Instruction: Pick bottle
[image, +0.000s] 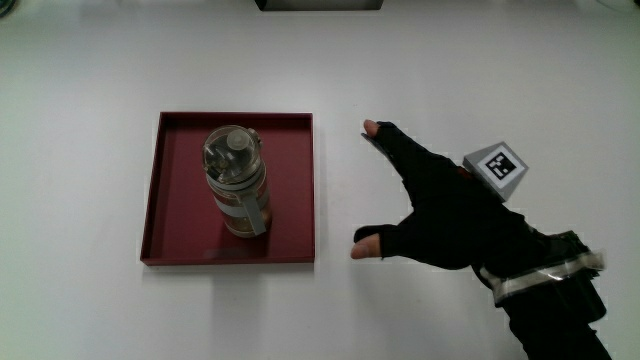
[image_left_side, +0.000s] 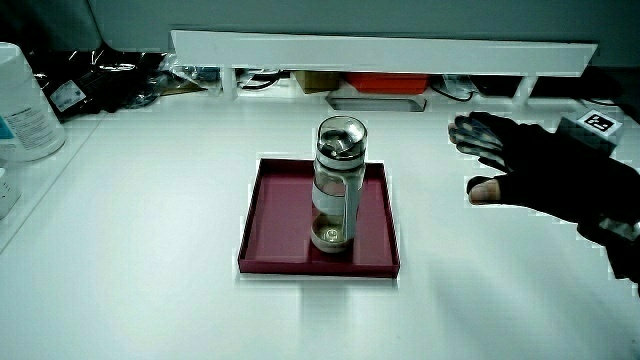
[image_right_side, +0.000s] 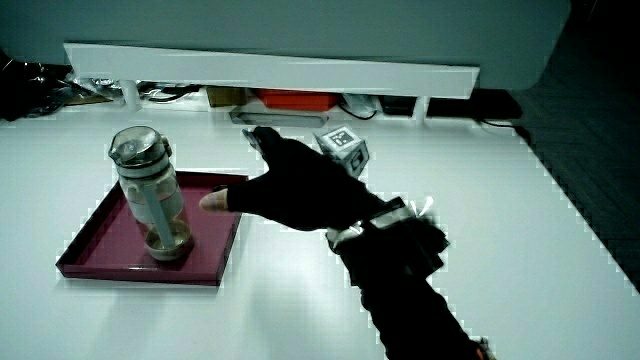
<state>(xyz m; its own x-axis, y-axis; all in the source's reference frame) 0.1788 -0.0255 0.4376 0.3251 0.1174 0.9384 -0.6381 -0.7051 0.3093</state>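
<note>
A clear bottle (image: 236, 180) with a grey lid and strap stands upright in a dark red tray (image: 176, 200); both side views show the bottle (image_left_side: 337, 186) (image_right_side: 151, 196) too. The gloved hand (image: 440, 205) hovers above the table beside the tray, apart from the bottle, with thumb and fingers spread wide and nothing in them. The patterned cube (image: 496, 168) sits on its back. The hand (image_left_side: 540, 165) (image_right_side: 295, 185) also appears in both side views, level with the bottle.
A low white partition (image_left_side: 380, 50) runs along the table's edge farthest from the person, with clutter under it. A large white container (image_left_side: 22, 100) stands at the table's corner in a side view.
</note>
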